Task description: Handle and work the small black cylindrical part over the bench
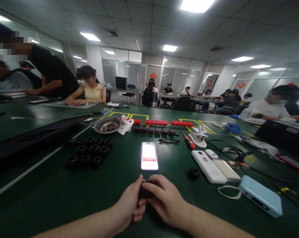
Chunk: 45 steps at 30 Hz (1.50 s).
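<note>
My left hand (133, 201) and my right hand (168, 200) meet near the front of the green table. Both are closed around a small black rounded part (146, 190), which the fingers largely cover; it looks like a wheel. Straight beyond them lies a lit phone (149, 157), face up. Several black wheels (91, 152) stand grouped to the left, and a single black wheel (194, 173) sits to the right of the phone.
A metal bowl (107, 125) with small metal pieces, red strips (156, 122), black strips (155, 130) and a red-handled screwdriver (189, 142) lie farther back. White power bank (209, 167), blue box (261, 195) and cables are at right. Other people sit around.
</note>
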Each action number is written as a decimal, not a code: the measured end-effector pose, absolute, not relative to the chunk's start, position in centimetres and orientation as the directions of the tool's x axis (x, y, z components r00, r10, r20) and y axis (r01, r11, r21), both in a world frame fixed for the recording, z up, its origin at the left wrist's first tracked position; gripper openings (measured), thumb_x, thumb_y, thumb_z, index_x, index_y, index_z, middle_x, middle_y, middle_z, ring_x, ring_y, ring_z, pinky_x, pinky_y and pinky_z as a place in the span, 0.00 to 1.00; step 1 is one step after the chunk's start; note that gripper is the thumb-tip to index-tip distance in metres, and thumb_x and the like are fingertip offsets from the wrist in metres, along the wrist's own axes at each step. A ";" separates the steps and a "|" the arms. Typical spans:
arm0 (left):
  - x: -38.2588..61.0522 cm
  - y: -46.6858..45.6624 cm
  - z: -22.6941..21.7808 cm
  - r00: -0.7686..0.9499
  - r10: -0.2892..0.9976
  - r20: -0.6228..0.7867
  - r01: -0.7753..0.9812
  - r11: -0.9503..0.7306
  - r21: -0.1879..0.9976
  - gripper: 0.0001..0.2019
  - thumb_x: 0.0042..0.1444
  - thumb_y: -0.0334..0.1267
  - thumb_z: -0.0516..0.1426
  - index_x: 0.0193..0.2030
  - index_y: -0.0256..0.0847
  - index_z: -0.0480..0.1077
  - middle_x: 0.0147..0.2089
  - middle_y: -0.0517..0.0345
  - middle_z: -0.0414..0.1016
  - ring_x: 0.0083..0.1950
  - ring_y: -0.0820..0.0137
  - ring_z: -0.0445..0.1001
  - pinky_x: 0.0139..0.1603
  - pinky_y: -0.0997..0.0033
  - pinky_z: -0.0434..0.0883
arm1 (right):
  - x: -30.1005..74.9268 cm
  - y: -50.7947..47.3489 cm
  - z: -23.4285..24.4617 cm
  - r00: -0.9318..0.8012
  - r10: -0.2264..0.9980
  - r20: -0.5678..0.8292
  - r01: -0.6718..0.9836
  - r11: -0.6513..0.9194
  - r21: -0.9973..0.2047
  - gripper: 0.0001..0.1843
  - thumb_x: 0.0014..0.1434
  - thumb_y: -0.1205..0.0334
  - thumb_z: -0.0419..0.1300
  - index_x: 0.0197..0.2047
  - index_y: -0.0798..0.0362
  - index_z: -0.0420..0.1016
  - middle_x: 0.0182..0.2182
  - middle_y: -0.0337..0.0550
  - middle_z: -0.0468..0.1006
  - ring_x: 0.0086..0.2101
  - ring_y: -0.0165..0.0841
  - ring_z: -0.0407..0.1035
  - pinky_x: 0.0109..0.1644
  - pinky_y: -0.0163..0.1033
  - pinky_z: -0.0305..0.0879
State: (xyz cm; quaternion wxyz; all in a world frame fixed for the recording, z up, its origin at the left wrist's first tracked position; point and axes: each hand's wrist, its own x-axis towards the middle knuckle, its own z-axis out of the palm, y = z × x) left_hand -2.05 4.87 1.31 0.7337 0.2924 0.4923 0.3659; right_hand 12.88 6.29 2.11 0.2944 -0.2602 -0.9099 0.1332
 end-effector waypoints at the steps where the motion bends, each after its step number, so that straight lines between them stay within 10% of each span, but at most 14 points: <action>1: -2.1 4.8 1.4 0.249 0.830 -0.500 -0.264 0.554 0.789 0.21 0.54 0.57 0.40 0.33 0.41 0.57 0.10 0.74 0.52 0.10 0.84 0.43 0.10 0.84 0.44 | 12.9 6.3 2.1 -0.652 0.574 0.496 0.407 0.817 -0.409 0.23 0.56 0.58 0.53 0.55 0.54 0.58 0.44 0.51 0.66 0.42 0.37 0.63 0.44 0.42 0.63; 5: -1.9 4.6 1.1 0.224 0.870 -0.438 -0.291 0.489 0.822 0.23 0.51 0.59 0.44 0.38 0.40 0.58 0.11 0.74 0.54 0.10 0.83 0.46 0.10 0.84 0.46 | 13.0 6.4 1.8 -0.526 0.679 0.512 0.488 0.734 -0.473 0.25 0.52 0.45 0.55 0.45 0.57 0.63 0.32 0.47 0.72 0.31 0.35 0.67 0.34 0.39 0.65; 13: -2.0 4.8 1.2 0.248 0.835 -0.491 -0.255 0.545 0.799 0.27 0.49 0.63 0.39 0.41 0.42 0.57 0.08 0.75 0.52 0.09 0.81 0.43 0.07 0.83 0.51 | 13.0 6.8 2.3 -0.668 0.390 0.634 0.353 0.916 -0.191 0.15 0.55 0.69 0.49 0.46 0.53 0.59 0.41 0.50 0.68 0.38 0.36 0.64 0.40 0.43 0.64; 20: -1.7 4.3 0.8 0.257 0.894 -0.367 -0.213 0.423 0.881 0.28 0.41 0.66 0.48 0.34 0.41 0.58 0.12 0.74 0.56 0.10 0.83 0.48 0.06 0.84 0.55 | 13.0 6.7 1.5 -0.499 0.666 0.555 0.515 0.743 -0.428 0.30 0.53 0.36 0.46 0.42 0.56 0.62 0.29 0.47 0.71 0.28 0.36 0.66 0.30 0.41 0.65; 30: -2.0 4.7 1.3 0.288 0.882 -0.372 -0.252 0.445 0.859 0.29 0.36 0.67 0.51 0.32 0.42 0.56 0.14 0.75 0.53 0.11 0.85 0.46 0.06 0.87 0.49 | 13.1 7.3 1.9 -0.650 0.515 0.559 0.367 0.857 -0.363 0.19 0.58 0.65 0.51 0.53 0.52 0.57 0.43 0.49 0.68 0.42 0.37 0.62 0.45 0.44 0.61; 37: -2.0 4.6 0.7 0.279 0.905 -0.322 -0.255 0.393 0.884 0.26 0.40 0.63 0.53 0.33 0.41 0.57 0.15 0.74 0.55 0.11 0.85 0.47 0.07 0.86 0.49 | 13.2 7.0 1.4 -0.524 0.655 0.545 0.463 0.756 -0.463 0.18 0.55 0.56 0.56 0.47 0.54 0.62 0.36 0.48 0.70 0.36 0.38 0.65 0.38 0.44 0.65; 45: -1.9 4.8 1.5 0.298 0.889 -0.348 -0.257 0.426 0.868 0.23 0.44 0.62 0.51 0.31 0.41 0.58 0.13 0.74 0.55 0.10 0.84 0.47 0.08 0.84 0.54 | 13.8 6.9 3.6 -0.545 0.443 0.711 0.358 0.890 -0.280 0.21 0.54 0.58 0.55 0.50 0.52 0.57 0.39 0.47 0.68 0.39 0.40 0.64 0.45 0.51 0.60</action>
